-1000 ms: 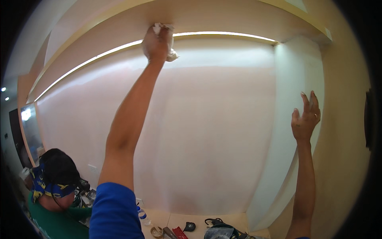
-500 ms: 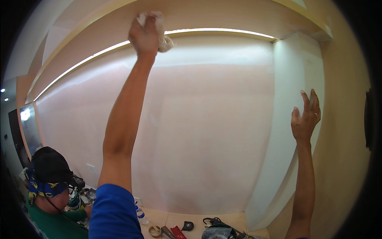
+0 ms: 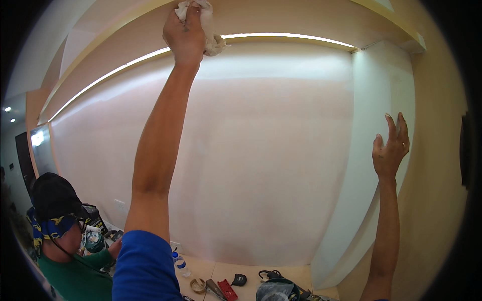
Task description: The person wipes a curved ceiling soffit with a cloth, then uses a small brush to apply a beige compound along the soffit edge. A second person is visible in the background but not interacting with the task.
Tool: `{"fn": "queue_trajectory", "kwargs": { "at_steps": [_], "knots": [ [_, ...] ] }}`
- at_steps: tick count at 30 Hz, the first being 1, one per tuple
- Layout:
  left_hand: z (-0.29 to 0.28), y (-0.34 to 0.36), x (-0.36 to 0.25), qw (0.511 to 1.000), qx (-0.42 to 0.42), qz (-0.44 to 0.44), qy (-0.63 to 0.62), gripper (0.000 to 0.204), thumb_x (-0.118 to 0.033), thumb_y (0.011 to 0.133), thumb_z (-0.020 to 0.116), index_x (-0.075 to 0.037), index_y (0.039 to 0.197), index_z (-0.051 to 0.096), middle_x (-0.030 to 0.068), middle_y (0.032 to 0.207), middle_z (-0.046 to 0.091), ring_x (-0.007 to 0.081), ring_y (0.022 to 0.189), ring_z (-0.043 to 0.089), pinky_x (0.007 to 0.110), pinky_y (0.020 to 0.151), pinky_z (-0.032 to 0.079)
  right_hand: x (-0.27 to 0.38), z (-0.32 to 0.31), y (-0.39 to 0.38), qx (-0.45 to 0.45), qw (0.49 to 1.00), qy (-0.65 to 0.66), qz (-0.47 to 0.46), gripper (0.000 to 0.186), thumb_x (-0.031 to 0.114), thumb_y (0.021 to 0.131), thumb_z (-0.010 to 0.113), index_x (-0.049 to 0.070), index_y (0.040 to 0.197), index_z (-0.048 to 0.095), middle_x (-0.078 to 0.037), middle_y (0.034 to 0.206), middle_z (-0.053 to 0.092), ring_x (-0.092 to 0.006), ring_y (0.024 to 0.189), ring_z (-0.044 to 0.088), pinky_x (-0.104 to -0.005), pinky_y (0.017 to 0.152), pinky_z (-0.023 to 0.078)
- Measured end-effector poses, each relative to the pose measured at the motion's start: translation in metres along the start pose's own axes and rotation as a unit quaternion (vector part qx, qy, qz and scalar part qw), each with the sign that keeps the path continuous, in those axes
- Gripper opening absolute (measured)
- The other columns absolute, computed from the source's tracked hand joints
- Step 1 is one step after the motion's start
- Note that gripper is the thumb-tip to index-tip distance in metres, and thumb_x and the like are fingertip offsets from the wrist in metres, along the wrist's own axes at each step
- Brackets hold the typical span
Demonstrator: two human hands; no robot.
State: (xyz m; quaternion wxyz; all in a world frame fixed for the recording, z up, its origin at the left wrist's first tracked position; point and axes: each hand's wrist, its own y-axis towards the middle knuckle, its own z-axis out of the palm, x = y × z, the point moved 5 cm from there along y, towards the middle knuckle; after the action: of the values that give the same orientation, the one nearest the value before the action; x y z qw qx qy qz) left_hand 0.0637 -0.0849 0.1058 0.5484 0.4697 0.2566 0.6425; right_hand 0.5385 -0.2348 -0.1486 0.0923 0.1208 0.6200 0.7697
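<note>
High overhead, my left hand [image 3: 185, 37] grips a crumpled whitish rag [image 3: 216, 44] against the wooden soffit [image 3: 261, 17]. A loose end of the cloth hangs by the bright light strip [image 3: 288, 34]. My left arm is stretched up, in a blue sleeve [image 3: 145, 266]. At the right, my right hand [image 3: 390, 153] is raised with its fingers apart and nothing in them. It appears in front of the white column [image 3: 369, 105]; whether it touches the surface I cannot tell.
A person in a green top and black cap [image 3: 55, 195] works at lower left. Below the pale wall [image 3: 261, 150], a counter [image 3: 216, 271] holds a water bottle [image 3: 181, 264], a tape roll [image 3: 198, 286], a red tool [image 3: 227, 290], a black tape measure [image 3: 239, 279] and a bag-covered tool [image 3: 278, 290].
The rag and my left hand sit slightly higher in the picture. The view has shifted a little, and the co-worker's head is lower. My right hand keeps its pose.
</note>
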Motion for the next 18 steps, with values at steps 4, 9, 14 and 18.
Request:
{"fn": "queue_trajectory", "kwargs": {
  "at_steps": [4,9,14,18],
  "knots": [
    [-0.012,-0.005,0.059,0.989,-0.012,0.058,0.139,0.021,-0.027,0.099,0.071,-0.007,0.104,0.074,0.0124,0.098,0.078,0.0277,0.089,0.074,0.039,0.085,0.056,0.005,0.005,0.004,-0.002,1.000,-0.004,0.000,0.067,0.006,0.088,0.068,0.023,0.151,0.053,-0.011,0.169,0.036,-0.0326,0.155,0.034,-0.0571,0.121,0.026],
    [-0.022,-0.003,0.062,0.992,-0.011,0.032,0.119,0.023,-0.027,0.098,0.071,-0.005,0.104,0.073,0.0140,0.102,0.078,0.0293,0.089,0.075,0.039,0.085,0.057,0.001,0.012,0.005,-0.010,1.000,0.013,-0.007,0.067,0.006,0.088,0.068,0.023,0.151,0.053,-0.012,0.168,0.036,-0.0327,0.155,0.034,-0.0575,0.121,0.026],
    [-0.012,0.002,0.024,1.000,-0.013,-0.009,0.025,0.026,-0.026,0.098,0.070,-0.002,0.107,0.074,0.0143,0.099,0.077,0.0299,0.089,0.073,0.039,0.085,0.056,0.000,0.000,-0.002,0.002,1.000,0.000,0.003,0.067,0.006,0.088,0.067,0.023,0.151,0.053,-0.013,0.168,0.035,-0.0333,0.155,0.034,-0.0571,0.121,0.026],
    [-0.036,0.002,0.060,0.992,-0.011,-0.057,0.111,0.030,-0.027,0.099,0.069,0.001,0.110,0.073,0.0153,0.100,0.077,0.0273,0.093,0.071,0.039,0.088,0.055,0.009,-0.001,0.006,-0.001,1.000,0.001,-0.003,0.067,0.007,0.088,0.067,0.023,0.152,0.053,-0.013,0.168,0.036,-0.0331,0.155,0.034,-0.0571,0.121,0.026]
  ]
}}
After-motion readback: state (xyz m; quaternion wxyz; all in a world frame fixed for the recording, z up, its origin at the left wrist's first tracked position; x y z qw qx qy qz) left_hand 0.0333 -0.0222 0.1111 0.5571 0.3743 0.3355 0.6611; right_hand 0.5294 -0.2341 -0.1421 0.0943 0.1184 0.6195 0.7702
